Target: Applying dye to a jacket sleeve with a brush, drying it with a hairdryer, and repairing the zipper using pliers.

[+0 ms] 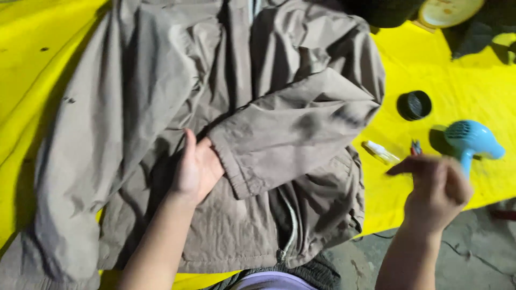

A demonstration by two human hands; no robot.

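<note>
A grey-brown jacket (215, 107) lies spread flat and front side up across the left and middle of the frame, on a yellow sheet (430, 80). Its thin fabric is heavily creased and shows a few dark smudges. One sleeve (290, 134) is folded across the chest, slanting from upper right to the middle, its elastic cuff ending just below the centre. The front zip (290, 220) runs down toward the bottom edge, partly open near the hem. The collar reaches the top edge.
</note>
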